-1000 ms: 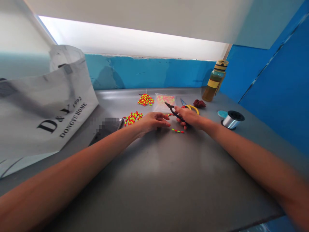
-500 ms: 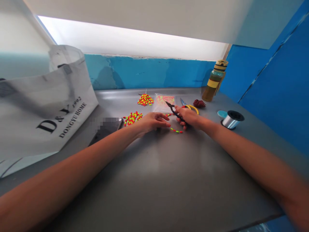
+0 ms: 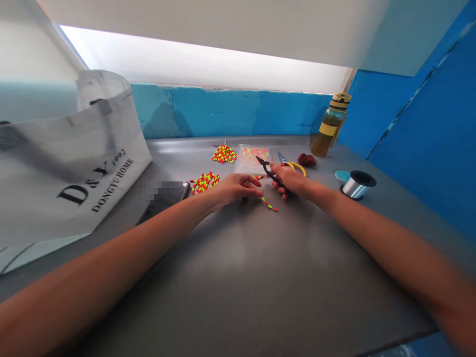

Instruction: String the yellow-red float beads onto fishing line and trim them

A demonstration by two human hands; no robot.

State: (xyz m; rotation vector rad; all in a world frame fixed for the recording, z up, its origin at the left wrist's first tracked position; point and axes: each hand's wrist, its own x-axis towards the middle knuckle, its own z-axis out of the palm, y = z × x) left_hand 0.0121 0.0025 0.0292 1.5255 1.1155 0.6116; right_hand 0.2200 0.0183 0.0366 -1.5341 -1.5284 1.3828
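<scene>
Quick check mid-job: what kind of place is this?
Probably a small craft or tackle-making bench: a grey table in a blue-walled corner, piles of red-and-yellow beads, a spool of clear line, and a black hand tool in the right hand.

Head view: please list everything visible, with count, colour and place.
table: 1, grey, under everything
tote bag: 1, white with black letters, far left
bead piles: 2, red and yellow-green, centre left
bead strand: 1, same colours, table centre
packet: 1, clear, centre back
scissors: 1, yellow handles, right of the packet
bundle: 1, dark red, by the scissors
bottle: 1, amber, right back corner
spool: 1, silvery, right
left hand: 1, fingertips by the bead strand
right hand: 1, holding black pliers
</scene>
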